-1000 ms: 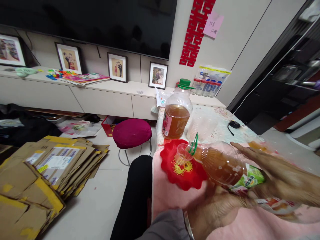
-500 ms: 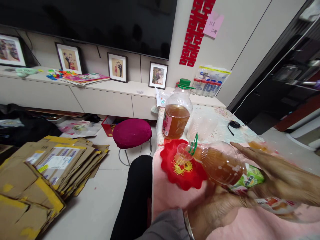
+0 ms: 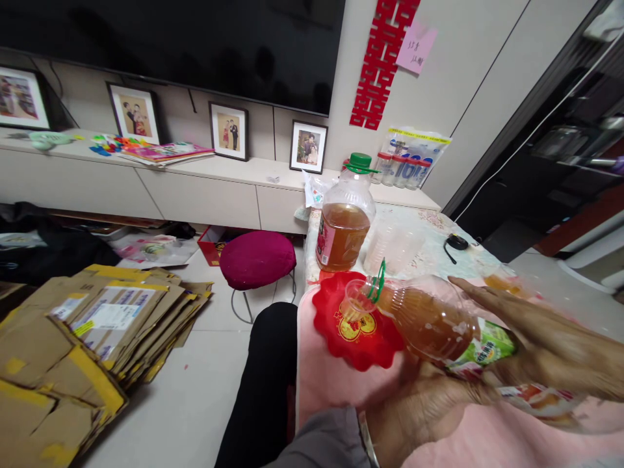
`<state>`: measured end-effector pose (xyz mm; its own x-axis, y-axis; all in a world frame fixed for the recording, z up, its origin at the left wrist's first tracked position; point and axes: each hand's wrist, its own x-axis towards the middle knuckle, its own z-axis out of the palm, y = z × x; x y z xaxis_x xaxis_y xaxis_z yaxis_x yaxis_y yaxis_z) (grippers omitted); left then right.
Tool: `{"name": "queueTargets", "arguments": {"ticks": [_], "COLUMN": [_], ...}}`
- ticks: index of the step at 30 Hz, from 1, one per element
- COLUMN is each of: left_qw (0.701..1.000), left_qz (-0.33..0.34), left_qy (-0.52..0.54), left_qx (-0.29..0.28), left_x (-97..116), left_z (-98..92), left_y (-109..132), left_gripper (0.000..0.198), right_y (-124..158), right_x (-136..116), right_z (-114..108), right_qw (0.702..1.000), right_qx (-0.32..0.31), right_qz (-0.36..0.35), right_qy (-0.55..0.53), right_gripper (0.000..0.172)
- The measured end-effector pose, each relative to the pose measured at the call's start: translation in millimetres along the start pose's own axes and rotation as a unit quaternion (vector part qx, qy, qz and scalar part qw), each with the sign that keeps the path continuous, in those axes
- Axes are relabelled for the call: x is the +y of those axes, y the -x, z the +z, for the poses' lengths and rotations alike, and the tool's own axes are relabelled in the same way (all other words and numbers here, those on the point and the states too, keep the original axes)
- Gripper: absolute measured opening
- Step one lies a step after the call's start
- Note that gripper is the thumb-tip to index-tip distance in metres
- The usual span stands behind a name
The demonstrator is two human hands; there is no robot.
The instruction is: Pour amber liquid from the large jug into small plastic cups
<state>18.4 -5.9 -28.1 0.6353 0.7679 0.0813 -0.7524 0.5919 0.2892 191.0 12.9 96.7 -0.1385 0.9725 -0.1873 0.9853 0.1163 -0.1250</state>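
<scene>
Nothing shifted — hands [image 3: 429,406] hold tilted bottle [image 3: 429,318] over pink cloth [image 3: 319,390], magenta stool [image 3: 257,260] beyond

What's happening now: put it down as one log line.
left hand: holding bottle from below | right hand: holding bottle from above | bottle: tilted, mouth at cup | cup: on red plate

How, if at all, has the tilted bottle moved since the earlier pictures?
No visible shift: against the red dish, the tilted bottle lies in the same place, its neck still at the rim of the clear cup.
</scene>
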Motion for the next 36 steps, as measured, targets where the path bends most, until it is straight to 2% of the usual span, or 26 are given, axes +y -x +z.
{"name": "queueTargets", "arguments": {"ticks": [7, 14, 20, 25, 30, 36], "left_qw": [1.000, 1.000, 1.000, 1.000, 0.999, 0.999], "left_qz": [-0.008, 0.009, -0.004, -0.009, -0.007, 0.006], "left_qy": [0.015, -0.016, -0.009, 0.023, 0.030, 0.033], "left_qx": [0.022, -0.003, 0.008, 0.016, 0.012, 0.010], "left_x": [3, 0, 0, 2, 1, -1], "left_z": [4.4, 0.5, -0.6, 3.4, 4.2, 3.7], "left_y": [0, -1, 1, 0, -1, 0], "left_gripper": [0.094, 0.084, 0.086, 0.096, 0.092, 0.086], "right_y": [0, -1, -2, 0, -2, 0], "right_x": [-17, -33, -31, -27, -19, -16], "right_z": [-9, -17, -17, -15, -11, -9], "right_qw": [1.000, 0.999, 0.997, 0.999, 0.999, 1.000], "right_qx": [-0.017, -0.037, -0.060, -0.041, -0.029, -0.012], "right_qz": [0.008, 0.032, 0.042, 0.023, 0.016, 0.005], "right_qy": [0.007, 0.004, 0.009, -0.002, -0.003, -0.025], "right_gripper": [0.118, 0.122, 0.127, 0.121, 0.123, 0.117]}}
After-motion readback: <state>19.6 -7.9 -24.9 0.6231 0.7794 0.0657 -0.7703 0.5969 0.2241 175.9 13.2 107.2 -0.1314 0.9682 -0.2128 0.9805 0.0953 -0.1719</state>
